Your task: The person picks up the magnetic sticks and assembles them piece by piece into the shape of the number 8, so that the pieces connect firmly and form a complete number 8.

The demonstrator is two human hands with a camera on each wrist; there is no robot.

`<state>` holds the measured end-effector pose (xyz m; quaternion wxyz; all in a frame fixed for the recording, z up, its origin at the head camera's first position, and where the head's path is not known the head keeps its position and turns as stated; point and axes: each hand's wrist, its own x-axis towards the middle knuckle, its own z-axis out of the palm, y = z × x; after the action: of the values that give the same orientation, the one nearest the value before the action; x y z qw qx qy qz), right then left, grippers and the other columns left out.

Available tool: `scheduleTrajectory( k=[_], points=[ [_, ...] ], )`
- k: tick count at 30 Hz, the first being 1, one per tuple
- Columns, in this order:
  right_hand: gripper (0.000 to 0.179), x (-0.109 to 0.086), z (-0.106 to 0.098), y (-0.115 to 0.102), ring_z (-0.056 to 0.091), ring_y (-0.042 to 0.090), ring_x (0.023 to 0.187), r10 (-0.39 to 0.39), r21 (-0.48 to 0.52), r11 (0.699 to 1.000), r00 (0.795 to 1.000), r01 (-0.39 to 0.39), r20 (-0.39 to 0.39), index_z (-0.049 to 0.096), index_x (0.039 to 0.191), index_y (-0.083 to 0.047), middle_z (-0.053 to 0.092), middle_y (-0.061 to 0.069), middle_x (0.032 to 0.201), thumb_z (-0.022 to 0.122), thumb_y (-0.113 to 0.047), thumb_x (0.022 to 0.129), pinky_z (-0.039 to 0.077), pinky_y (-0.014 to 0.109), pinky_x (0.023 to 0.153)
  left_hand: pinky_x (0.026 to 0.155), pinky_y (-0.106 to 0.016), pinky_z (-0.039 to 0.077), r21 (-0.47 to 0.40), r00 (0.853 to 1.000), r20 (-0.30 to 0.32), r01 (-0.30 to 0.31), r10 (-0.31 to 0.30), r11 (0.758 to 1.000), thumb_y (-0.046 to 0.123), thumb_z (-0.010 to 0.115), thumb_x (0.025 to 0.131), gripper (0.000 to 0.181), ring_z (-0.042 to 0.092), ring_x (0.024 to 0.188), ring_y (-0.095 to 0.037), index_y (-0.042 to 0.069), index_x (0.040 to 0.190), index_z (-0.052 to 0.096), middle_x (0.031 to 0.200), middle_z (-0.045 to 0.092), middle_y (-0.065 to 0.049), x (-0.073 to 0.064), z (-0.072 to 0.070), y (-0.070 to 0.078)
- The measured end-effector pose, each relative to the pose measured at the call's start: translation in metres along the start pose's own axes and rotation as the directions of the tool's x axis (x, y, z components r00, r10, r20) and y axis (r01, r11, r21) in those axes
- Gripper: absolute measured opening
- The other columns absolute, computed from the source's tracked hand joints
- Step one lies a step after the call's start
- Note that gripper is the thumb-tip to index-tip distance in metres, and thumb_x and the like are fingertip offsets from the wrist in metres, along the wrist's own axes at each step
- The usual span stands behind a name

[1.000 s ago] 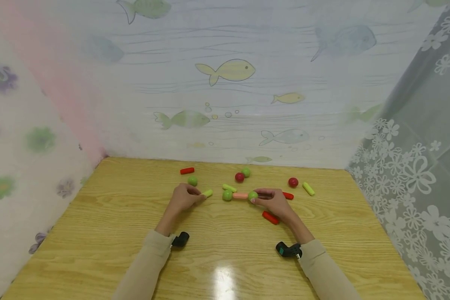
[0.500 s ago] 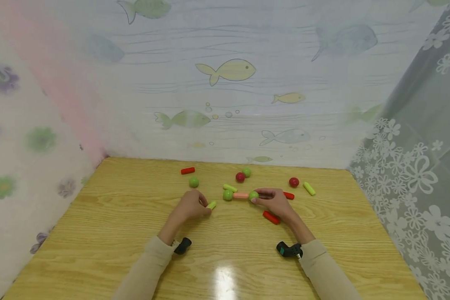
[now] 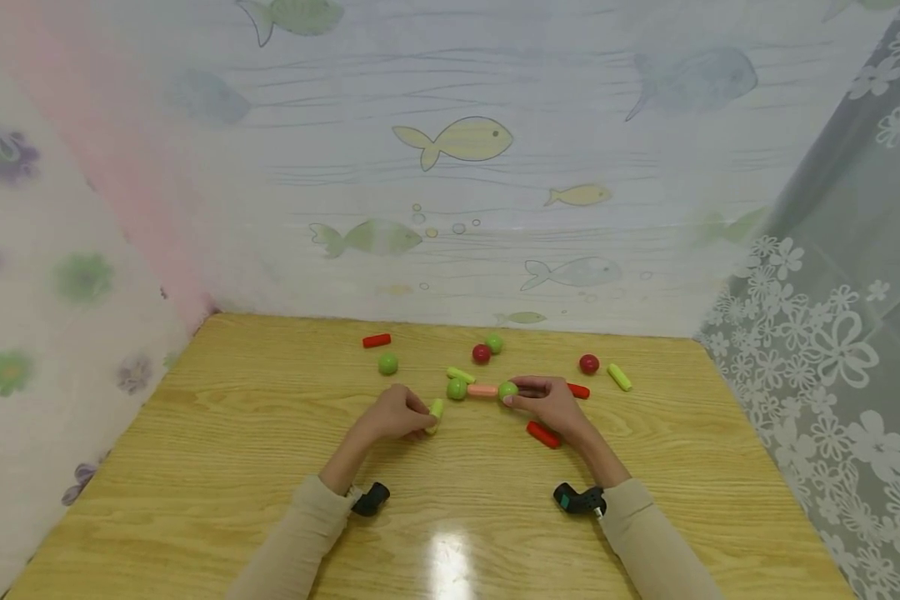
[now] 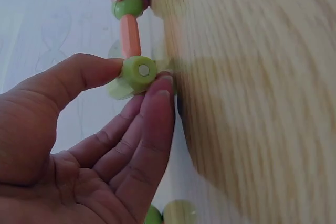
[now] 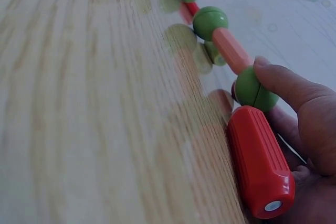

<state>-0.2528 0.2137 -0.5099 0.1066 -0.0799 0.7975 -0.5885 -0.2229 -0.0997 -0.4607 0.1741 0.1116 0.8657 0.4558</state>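
My left hand (image 3: 397, 414) pinches a yellow-green magnetic stick (image 3: 437, 407) between thumb and fingertips. In the left wrist view, the stick's end (image 4: 144, 70) faces the camera and shows a round silver magnet. To its right, an orange stick (image 3: 483, 390) lies between two green balls, joined end to end. Thumb and fingers of my right hand (image 3: 551, 402) hold the right-hand green ball (image 3: 506, 390); the other green ball (image 3: 457, 388) sits at the left end. A red stick (image 5: 261, 163) lies close beside the right hand in the right wrist view.
Behind the joined pieces lie a yellow-green stick (image 3: 461, 375), a dark red ball (image 3: 482, 354) and a green ball (image 3: 494, 343). Further left are a green ball (image 3: 387, 363) and a red stick (image 3: 377, 340). At right are another dark red ball (image 3: 588, 363) and a yellow-green stick (image 3: 619, 377).
My left hand has moved right and nearer the body with the yellow-green stick, which has turned from slanting to nearly pointing away. The right hand still holds its green ball in place.
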Motion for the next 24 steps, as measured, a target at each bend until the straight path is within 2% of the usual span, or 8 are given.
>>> scheduleTrajectory(
  k=[3,6,15,24],
  points=[
    [0.050,-0.001,0.000,-0.001,0.067,0.024,0.115,-0.004,-0.004,1.000,1.000,0.004,0.001,0.066,0.133,-0.004,0.068,0.014,0.131,0.080,-0.027,0.091,0.056,0.029,0.090,0.064,-0.033,0.061,-0.087,1.000,0.025,0.001,0.001,0.996,0.011,0.072,0.092,0.019,0.073,0.067,-0.021,-0.008,0.096,0.075,0.078,0.075,-0.014,0.002,0.004,0.000],
    [0.049,-0.001,0.000,-0.002,0.067,0.022,0.114,0.006,0.005,1.000,1.000,-0.006,-0.003,0.067,0.132,-0.006,0.068,0.012,0.130,0.080,-0.028,0.090,0.056,0.028,0.089,0.064,-0.031,0.061,-0.139,0.999,0.037,0.018,-0.013,0.990,0.012,0.073,0.092,0.019,0.072,0.066,-0.018,-0.007,0.096,0.076,0.077,0.075,-0.011,0.004,0.009,0.001],
    [0.050,-0.001,0.001,-0.003,0.066,0.024,0.116,0.019,0.016,1.000,1.000,-0.019,-0.005,0.068,0.131,-0.008,0.068,0.012,0.130,0.082,-0.029,0.089,0.056,0.029,0.090,0.066,-0.031,0.062,-0.195,0.999,0.043,0.038,-0.030,0.980,0.014,0.071,0.095,0.023,0.072,0.067,-0.015,-0.007,0.101,0.075,0.080,0.075,-0.011,0.011,0.018,0.001],
    [0.048,0.000,0.001,-0.004,0.067,0.021,0.113,0.001,0.017,1.000,1.000,-0.001,-0.005,0.067,0.132,-0.002,0.069,0.015,0.128,0.080,-0.023,0.090,0.055,0.028,0.092,0.064,-0.031,0.061,-0.268,0.998,0.062,0.028,-0.012,0.963,0.012,0.070,0.095,0.020,0.069,0.062,-0.014,-0.007,0.095,0.076,0.074,0.074,-0.009,0.015,0.021,-0.001]
  ],
)
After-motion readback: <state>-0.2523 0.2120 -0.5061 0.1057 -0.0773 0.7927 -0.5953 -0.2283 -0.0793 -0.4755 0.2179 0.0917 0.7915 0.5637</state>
